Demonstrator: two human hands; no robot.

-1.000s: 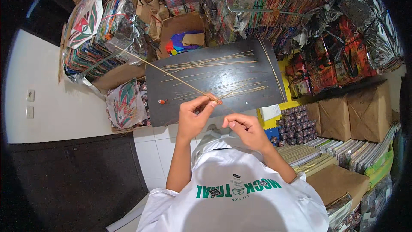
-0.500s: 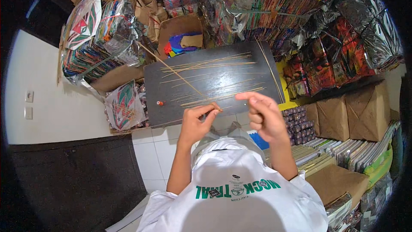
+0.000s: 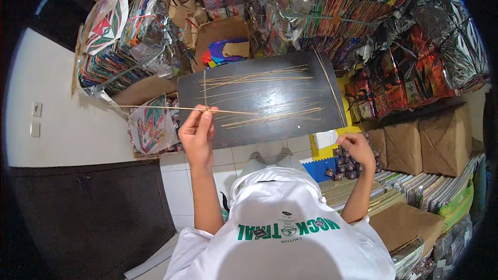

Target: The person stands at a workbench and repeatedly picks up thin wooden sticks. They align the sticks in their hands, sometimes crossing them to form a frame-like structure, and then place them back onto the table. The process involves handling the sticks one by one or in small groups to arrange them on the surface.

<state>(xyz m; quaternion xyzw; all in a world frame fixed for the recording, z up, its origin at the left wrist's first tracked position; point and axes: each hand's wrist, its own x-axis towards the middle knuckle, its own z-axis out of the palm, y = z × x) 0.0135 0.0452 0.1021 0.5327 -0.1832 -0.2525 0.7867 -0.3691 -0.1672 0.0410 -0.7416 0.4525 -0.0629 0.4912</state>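
Note:
My left hand pinches two thin bamboo sticks where they cross, above the left part of the dark table. One bamboo stick reaches sideways past the table's left edge. The other stick points away from me. Off to the right, my right hand is closed with curled fingers, beyond the table's near right corner; what it holds, if anything, is too small to make out. Several loose bamboo sticks lie across the table.
Kites in printed paper lie left of the table. Behind stand an open cardboard box and tied bundles. To the right are small dark boxes and brown wrapped packages. A white wall bounds the left.
My left hand has moved left and turned the sticks, so the long one lies sideways. My right hand has swung right, its pointing finger now curled. The small red spool is no longer visible.

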